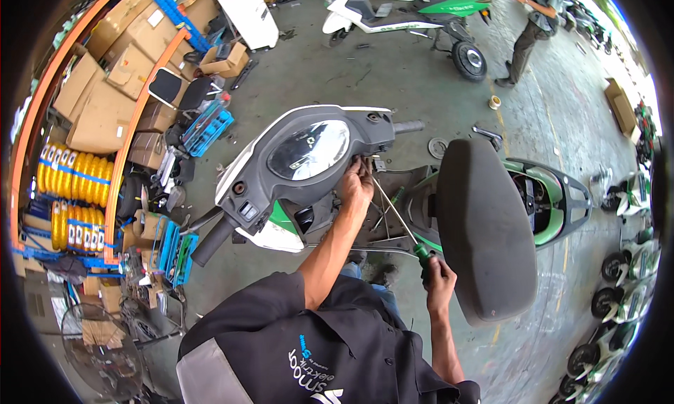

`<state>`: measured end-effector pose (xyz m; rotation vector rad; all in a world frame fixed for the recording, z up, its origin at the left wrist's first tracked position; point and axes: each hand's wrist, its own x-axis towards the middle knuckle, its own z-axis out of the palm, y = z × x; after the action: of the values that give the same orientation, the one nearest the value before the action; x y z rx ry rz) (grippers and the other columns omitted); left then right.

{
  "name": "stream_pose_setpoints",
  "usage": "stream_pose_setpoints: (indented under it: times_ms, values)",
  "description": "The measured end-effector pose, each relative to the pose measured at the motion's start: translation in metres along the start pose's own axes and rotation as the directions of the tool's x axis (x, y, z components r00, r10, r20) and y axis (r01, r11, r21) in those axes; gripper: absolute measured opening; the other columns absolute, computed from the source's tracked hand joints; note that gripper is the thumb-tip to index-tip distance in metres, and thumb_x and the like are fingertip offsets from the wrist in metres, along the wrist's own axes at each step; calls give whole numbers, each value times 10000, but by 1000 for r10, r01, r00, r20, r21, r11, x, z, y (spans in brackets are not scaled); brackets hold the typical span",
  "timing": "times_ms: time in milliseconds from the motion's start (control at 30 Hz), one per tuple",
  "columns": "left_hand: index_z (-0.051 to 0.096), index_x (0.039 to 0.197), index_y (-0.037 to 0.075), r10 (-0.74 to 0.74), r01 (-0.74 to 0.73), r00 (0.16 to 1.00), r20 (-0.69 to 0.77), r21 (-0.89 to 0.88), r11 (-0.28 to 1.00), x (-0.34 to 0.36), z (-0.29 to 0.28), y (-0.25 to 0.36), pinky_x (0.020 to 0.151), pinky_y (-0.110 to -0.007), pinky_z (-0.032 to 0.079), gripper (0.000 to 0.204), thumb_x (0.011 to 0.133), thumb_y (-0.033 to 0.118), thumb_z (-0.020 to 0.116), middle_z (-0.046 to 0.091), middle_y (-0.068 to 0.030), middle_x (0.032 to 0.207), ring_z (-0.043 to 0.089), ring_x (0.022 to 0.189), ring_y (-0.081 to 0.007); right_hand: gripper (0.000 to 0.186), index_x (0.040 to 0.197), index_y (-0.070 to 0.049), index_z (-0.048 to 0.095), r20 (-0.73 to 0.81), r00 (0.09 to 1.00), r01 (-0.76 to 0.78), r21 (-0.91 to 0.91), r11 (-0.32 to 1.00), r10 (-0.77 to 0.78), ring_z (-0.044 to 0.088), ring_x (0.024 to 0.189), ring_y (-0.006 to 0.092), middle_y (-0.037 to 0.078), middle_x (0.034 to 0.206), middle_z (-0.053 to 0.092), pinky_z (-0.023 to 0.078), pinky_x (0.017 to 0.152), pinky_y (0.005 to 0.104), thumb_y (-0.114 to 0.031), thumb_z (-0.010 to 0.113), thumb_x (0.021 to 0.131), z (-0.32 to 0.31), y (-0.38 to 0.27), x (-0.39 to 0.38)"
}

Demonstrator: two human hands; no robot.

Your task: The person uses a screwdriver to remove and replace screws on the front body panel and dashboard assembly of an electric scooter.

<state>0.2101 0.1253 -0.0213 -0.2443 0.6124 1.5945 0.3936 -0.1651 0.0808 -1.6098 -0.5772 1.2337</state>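
My right hand point(440, 283) is wrapped round the green and black handle of a long screwdriver point(394, 213). Its thin shaft slants up and left toward the underside of the scooter's handlebar cover point(253, 172). At that lower edge, my left hand point(359, 183) has its fingers bunched close to the shaft's far end. Whatever they pinch, and the screwdriver's tip, are hidden. An oval glossy display point(309, 150) is set in the grey cover. To the right, the dark scooter seat point(484, 235) is tipped up beside the open green-rimmed rear body point(554, 200).
Blue crates point(208, 127) and an orange-framed shelf with cardboard boxes point(98, 116) stand on the left. Another white and green scooter point(421, 11) is parked ahead, with a person point(537, 28) near it. A row of scooters point(625, 277) lines the right side.
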Motion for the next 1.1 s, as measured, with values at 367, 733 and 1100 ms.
stream_pose_setpoints:
  times_ms: [367,733,1100]
  values:
    - [648,992,29,-30,26,996,-79,-60,998,-8,2,-11,988,-399,554,106,913,-41,643,686,-57,964,682,910,-207,390,926,-11,613,268,915,-390,398,830,302,467,486,97,75,725,594,335,421,219,-396,640,982,-19,-10,14]
    - [607,817,32,-15,14,1000,-17,-82,997,-25,22,-6,1010,-378,539,138,955,25,611,555,-20,682,533,631,-150,362,1164,36,624,293,924,-317,231,920,245,585,642,141,43,812,637,452,596,230,-261,679,964,-27,-10,20]
    - [614,809,36,4,-5,1000,-13,-58,998,-12,3,10,949,-363,557,147,956,43,615,529,5,642,468,581,-124,380,1093,58,683,173,976,-150,93,984,132,534,570,84,58,799,652,394,486,242,-301,681,966,-6,-43,10]
